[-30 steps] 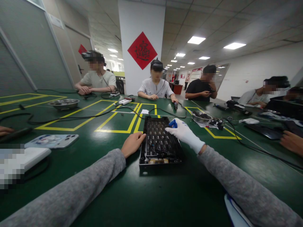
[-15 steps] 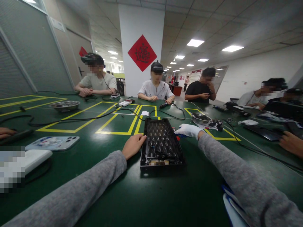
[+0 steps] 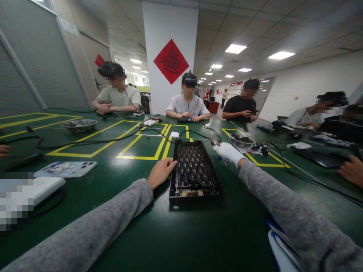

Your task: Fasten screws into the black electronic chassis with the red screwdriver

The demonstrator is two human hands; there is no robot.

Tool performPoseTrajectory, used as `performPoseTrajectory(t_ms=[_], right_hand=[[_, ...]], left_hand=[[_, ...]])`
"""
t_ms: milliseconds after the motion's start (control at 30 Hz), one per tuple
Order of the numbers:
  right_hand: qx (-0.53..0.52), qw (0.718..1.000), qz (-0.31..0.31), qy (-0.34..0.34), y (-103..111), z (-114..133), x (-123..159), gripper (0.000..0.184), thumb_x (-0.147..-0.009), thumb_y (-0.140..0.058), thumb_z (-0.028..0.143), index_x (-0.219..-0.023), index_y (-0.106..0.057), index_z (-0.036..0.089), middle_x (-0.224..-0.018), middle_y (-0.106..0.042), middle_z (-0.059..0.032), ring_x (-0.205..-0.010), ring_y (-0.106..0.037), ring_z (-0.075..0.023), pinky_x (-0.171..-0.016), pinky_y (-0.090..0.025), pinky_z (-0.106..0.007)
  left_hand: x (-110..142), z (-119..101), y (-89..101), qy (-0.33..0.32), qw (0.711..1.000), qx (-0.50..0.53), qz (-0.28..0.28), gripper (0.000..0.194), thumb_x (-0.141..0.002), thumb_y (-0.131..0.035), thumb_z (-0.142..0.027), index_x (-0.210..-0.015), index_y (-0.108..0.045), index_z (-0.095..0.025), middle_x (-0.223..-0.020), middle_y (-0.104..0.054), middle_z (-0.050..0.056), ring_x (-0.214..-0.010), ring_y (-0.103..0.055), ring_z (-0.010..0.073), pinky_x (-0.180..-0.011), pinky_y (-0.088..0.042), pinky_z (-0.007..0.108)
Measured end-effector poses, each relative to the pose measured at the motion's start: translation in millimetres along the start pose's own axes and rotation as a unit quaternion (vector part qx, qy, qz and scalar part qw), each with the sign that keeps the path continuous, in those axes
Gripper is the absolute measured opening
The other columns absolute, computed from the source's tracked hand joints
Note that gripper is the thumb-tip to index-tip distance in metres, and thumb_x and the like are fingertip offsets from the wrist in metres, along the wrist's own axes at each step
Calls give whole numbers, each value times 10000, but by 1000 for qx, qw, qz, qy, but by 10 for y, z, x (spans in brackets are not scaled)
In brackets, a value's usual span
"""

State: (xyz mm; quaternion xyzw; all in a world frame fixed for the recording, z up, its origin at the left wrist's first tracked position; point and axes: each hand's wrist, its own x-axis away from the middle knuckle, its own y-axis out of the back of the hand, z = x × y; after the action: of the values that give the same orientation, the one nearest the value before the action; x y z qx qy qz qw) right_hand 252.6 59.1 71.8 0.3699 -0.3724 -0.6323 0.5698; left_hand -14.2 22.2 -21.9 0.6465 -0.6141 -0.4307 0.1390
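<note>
A black keyboard case [image 3: 195,168] lies open side up on the green table [image 3: 198,234], straight in front of me. My left hand [image 3: 160,172] is bare, its fingers curled with the tips against the case's left rim. My right hand [image 3: 228,152], in a white glove, is just off the case's far right corner, closed around a small blue-handled tool [image 3: 220,158] whose thin shaft pokes out below the fingers. A small red and silver part [image 3: 214,142] shows at the gloved fingertips; I cannot make out what it is.
A metal bowl [image 3: 241,141] and small dark parts sit right of my gloved hand. Another metal bowl [image 3: 78,124], a phone [image 3: 65,169] and a white box [image 3: 42,187] lie at left. Black cables [image 3: 113,140] cross yellow tape lines. Several people sit around the table; a co-worker's hand [image 3: 351,170] rests at right.
My right hand has come off the case's upper right part and moved right and away, still closed on the blue tool. My left hand stays at the left rim.
</note>
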Motion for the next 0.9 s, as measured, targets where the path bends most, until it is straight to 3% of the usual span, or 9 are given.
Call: performPoseTrajectory(t_ms=[133, 200, 233, 300, 367, 433, 600, 767, 900], right_hand=[[-166, 983, -16, 81, -56, 349, 218, 369, -899, -231, 421, -1010, -476, 169, -803, -644, -63, -539, -535, -93, -507, -425, -211], [-441, 882, 77, 145, -215, 498, 397, 288, -880, -320, 416, -965, -467, 183, -735, -627, -28, -457, -488, -74, -432, -396, -193], [-522, 832, 116, 151, -312, 549, 489, 245, -861, -383, 404, -932, -470, 186, -703, -614, -12, -437, -476, -70, -411, -387, -188], [-622, 749, 169, 153, -492, 603, 657, 215, -830, -457, 400, -906, -467, 199, -678, -596, 11, -442, -488, -73, -413, -403, -192], [-671, 703, 178, 154, -607, 608, 779, 228, -808, -495, 416, -912, -465, 216, -705, -597, 19, -450, -492, -69, -411, -403, -186], [-684, 695, 171, 144, -641, 590, 848, 268, -788, -520, 437, -936, -474, 219, -682, -583, 28, -442, -485, -61, -397, -386, -171], [-654, 722, 186, 128, -611, 518, 877, 388, -771, -519, 482, -1001, -546, 171, -655, -568, 10, -455, -501, -69, -391, -381, -178], [-653, 727, 158, 140, -672, 460, 886, 406, -762, -530, 500, -1002, -565, 173, -651, -574, 9, -444, -477, -57, -395, -380, -174], [-655, 716, 193, 143, -627, 466, 900, 411, -771, -517, 489, -1033, -563, 175, -664, -590, 3, -453, -491, -65, -400, -394, -176]], left_hand=[[75, -194, 100, -38, 995, 78, -42, 327, -800, -450, -460, -703, -542, -161, -635, -519, -6, -603, -463, 131, -588, -359, 244], [151, -301, 158, -70, 987, 145, -5, 301, -787, -493, -435, -809, -606, -156, -782, -599, 29, -744, -524, 152, -706, -401, 261], [193, -343, 181, -80, 982, 170, 33, 285, -774, -525, -419, -838, -626, -160, -829, -619, 38, -792, -539, 161, -752, -407, 271], [271, -398, 209, -90, 971, 204, 85, 251, -732, -596, -387, -822, -649, -160, -847, -636, 42, -811, -556, 165, -779, -414, 278], [323, -419, 216, -92, 965, 219, 113, 221, -714, -627, -364, -775, -657, -153, -819, -640, 40, -783, -564, 159, -760, -424, 272], [343, -423, 218, -98, 961, 223, 129, 216, -738, -607, -357, -732, -663, -148, -782, -638, 39, -762, -565, 153, -748, -425, 268], [326, -424, 230, -148, 953, 191, 182, 310, -838, -471, -354, -705, -676, -164, -780, -655, 42, -813, -551, 158, -783, -407, 277], [335, -425, 210, -123, 964, 173, 159, 226, -733, -612, -376, -748, -647, -153, -781, -628, 32, -765, -546, 150, -751, -417, 271], [343, -452, 220, -141, 953, 192, 190, 252, -788, -549, -362, -701, -662, -155, -744, -635, 40, -765, -548, 149, -733, -416, 259]])
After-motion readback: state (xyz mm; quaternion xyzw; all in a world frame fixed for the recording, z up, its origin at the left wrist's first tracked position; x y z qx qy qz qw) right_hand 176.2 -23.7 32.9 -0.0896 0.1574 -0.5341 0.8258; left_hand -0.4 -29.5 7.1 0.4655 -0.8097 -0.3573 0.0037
